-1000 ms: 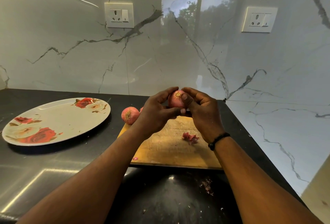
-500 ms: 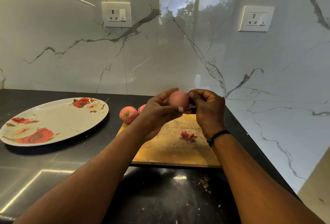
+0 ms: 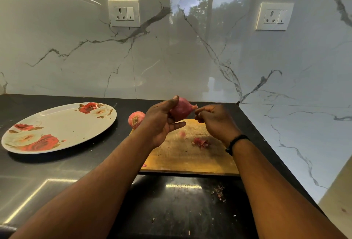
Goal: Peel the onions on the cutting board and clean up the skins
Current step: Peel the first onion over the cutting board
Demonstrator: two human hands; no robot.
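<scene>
A person's left hand (image 3: 162, 122) grips a red onion (image 3: 181, 111) above the wooden cutting board (image 3: 182, 154), while the right hand (image 3: 213, 120) pinches its papery tip, loose skins (image 3: 201, 142) lying on the board below.

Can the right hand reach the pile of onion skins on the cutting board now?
Probably yes. The right hand hovers just above the skins, which lie uncovered on the cutting board; its fingers would only need to let go of the onion tip.
</scene>
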